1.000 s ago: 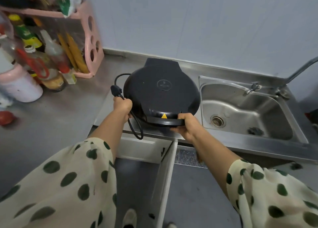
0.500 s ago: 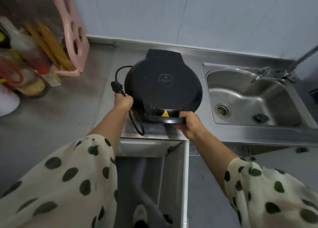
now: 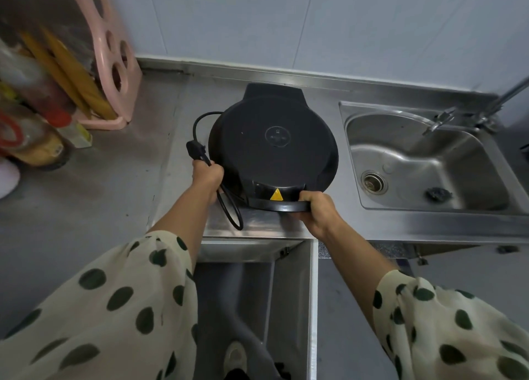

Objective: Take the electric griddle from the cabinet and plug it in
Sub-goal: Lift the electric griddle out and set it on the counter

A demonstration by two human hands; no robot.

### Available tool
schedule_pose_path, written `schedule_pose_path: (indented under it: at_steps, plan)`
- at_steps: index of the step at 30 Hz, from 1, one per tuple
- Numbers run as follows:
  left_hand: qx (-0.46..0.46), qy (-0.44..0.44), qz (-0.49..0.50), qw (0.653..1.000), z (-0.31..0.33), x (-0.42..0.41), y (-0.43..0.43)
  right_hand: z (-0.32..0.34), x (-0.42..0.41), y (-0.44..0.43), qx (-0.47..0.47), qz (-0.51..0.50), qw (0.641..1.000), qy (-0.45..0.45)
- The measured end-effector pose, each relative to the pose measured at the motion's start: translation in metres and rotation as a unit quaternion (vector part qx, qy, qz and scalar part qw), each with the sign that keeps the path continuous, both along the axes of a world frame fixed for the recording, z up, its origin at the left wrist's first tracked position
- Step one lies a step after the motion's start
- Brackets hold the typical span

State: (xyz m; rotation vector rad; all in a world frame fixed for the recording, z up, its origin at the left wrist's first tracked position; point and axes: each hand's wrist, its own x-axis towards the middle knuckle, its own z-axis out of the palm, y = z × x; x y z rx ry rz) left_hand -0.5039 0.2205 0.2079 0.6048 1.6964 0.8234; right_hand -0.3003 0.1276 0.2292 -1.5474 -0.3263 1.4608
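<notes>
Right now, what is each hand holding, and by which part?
The right hand grips the griddle by its front handle. The left hand holds the cord just behind the plug, beside the griddle's left edge.

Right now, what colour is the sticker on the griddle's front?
Yellow sticker, on the black griddle; head view.

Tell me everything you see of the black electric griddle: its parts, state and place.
The electric griddle is round and matte black, its lid closed, with a round emblem in the middle. A hinge block sticks out at the back; the front handle bears a yellow warning triangle. It lies flat on the steel counter, left of the sink. The right hand grips the handle; the left hand holds its cord at the left side, the plug unplugged.
</notes>
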Motion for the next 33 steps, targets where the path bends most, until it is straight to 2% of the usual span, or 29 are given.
schedule_pose_path:
  at_steps: [8,16,18,22,25,29,33]
  plan:
    - [0.016,0.003,0.011,1.0,-0.004,0.006,0.005,-0.001,0.005,0.006,-0.006,0.005,1.0,0.003]
    - [-0.001,-0.012,0.013,1.0,-0.002,0.008,0.004,0.001,0.003,0.012,-0.055,-0.012,0.998,0.024]
    - [-0.006,-0.011,0.01,1.0,0.001,0.007,0.004,0.003,0.003,0.011,-0.064,-0.01,0.998,0.002]
    - [0.012,0.035,0.003,0.999,0.013,0.001,0.006,0.017,0.006,0.011,-0.049,0.007,0.99,-0.133]
    - [0.021,0.082,-0.008,0.996,0.023,-0.007,0.008,0.03,0.009,0.02,-0.042,0.0,0.971,-0.235]
    - [0.037,0.145,-0.047,0.988,0.031,-0.019,0.006,0.051,0.005,0.03,0.058,0.029,0.899,-0.434]
    - [0.058,0.238,-0.086,0.966,0.029,-0.027,0.007,0.067,-0.009,0.044,0.138,0.084,0.828,-0.536]
